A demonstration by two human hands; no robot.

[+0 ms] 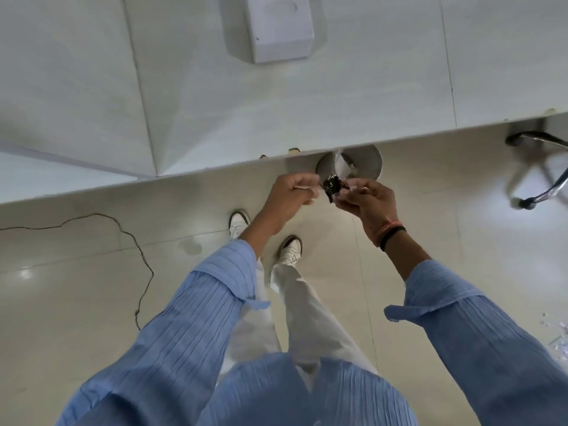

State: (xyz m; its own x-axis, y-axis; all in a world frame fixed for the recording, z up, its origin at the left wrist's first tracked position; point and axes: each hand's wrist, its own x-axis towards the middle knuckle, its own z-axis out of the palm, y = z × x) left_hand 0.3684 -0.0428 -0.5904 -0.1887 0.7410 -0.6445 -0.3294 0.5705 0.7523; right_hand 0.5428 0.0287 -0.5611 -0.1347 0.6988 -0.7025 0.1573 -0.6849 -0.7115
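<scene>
A small black shiny object (pixel 331 186), crumpled like a wrapper, is held between both hands above the floor. My right hand (pixel 367 199) pinches its right end with curled fingers. My left hand (pixel 290 195) is curled and holds a pale strip (pixel 304 188) that reaches toward the black object. Directly beyond the hands a round grey bin (pixel 365 161) stands on the floor with white paper (pixel 341 164) inside. What exactly the black object is cannot be made out.
A white-tiled wall (pixel 276 103) rises ahead, with a white wall-mounted box (pixel 276 29) above. A chrome chair base (pixel 541 179) stands at the right. A thin dark cable (pixel 135 247) trails over the beige floor at the left. My two white shoes (pixel 290 252) are below the hands.
</scene>
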